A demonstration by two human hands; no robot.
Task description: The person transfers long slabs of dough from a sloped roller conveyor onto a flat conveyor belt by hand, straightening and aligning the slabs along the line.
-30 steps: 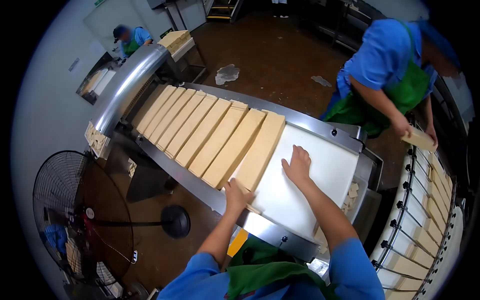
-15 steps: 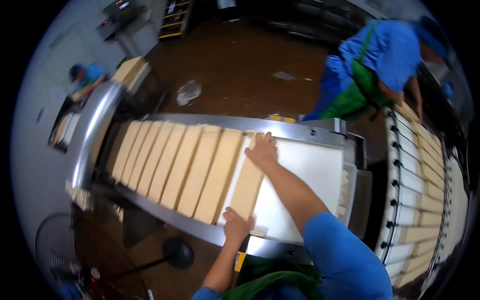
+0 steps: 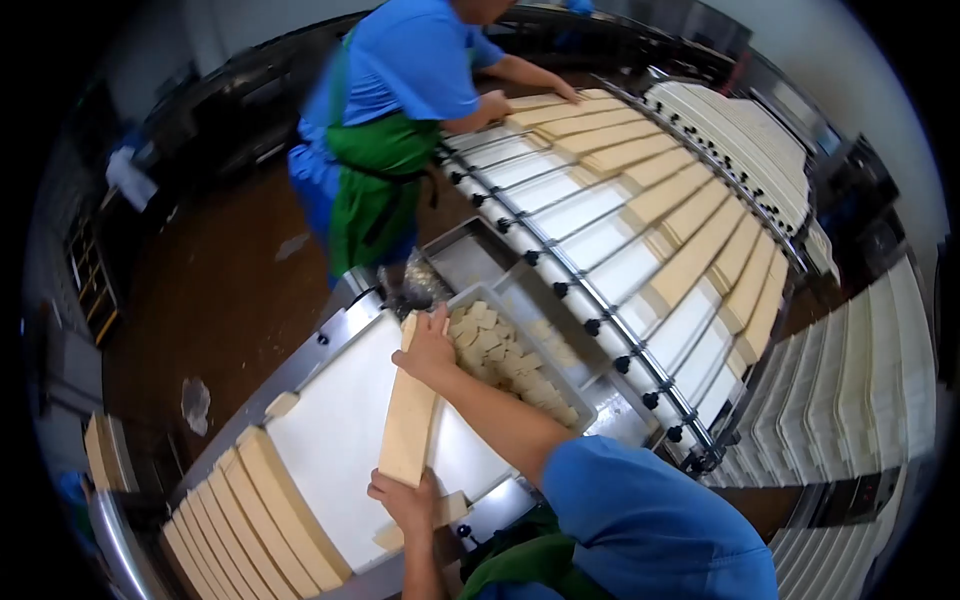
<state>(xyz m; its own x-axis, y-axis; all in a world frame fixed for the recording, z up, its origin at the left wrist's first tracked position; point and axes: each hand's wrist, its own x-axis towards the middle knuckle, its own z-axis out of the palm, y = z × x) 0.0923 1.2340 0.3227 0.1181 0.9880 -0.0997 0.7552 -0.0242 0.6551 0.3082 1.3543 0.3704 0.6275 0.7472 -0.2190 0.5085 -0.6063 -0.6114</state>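
Note:
A long pale slab (image 3: 410, 415) lies lengthwise between my two hands, over the white surface (image 3: 335, 420) of the near conveyor. My left hand (image 3: 408, 500) is closed on its near end. Around the far end are the fingers of my right hand (image 3: 428, 345). More slabs (image 3: 270, 500) stand side by side at the lower left of that conveyor. Small pale offcuts (image 3: 500, 355) fill a grey bin beside my right forearm. A few loose pieces lie by my left wrist.
Beyond the bin runs a wide conveyor with a metal rail (image 3: 575, 270) and rows of pale slabs (image 3: 700, 225). A co-worker (image 3: 385, 130) in blue with a green apron leans over its far end. Pleated white belts (image 3: 840, 370) are at the right.
The view has swung right toward the wide conveyor. Both hands have moved the slab away from the row, toward the offcut bin end.

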